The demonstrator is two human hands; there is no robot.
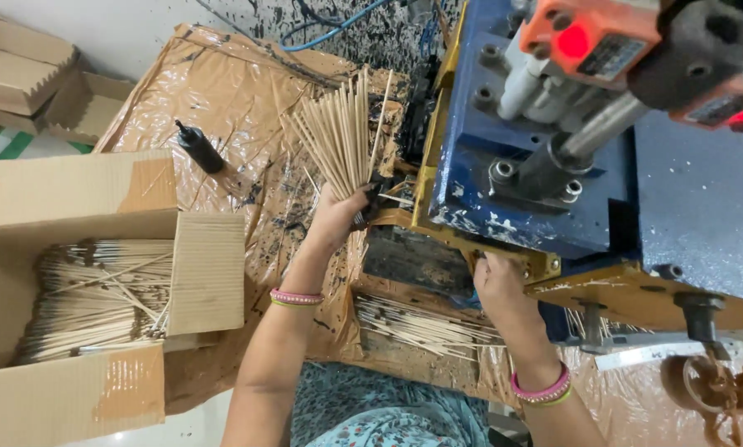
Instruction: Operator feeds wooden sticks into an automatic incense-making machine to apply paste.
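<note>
Currently a fanned bundle of thin sticks is gripped at its lower end by the left hand, fingers closed around it, right at the near-left corner of the blue machine. The sticks splay upward over the bench, which is covered in brown plastic sheet spattered with black. The right hand is curled over the yellow-brown front edge of the machine; whether anything is held in it cannot be told. Pink bangles are worn on both wrists. More sticks are laid flat under the machine's front edge, between the two arms. An open cardboard box filled with sticks is placed at the bench's left edge. A black bottle is lying near the box's far side.
</note>
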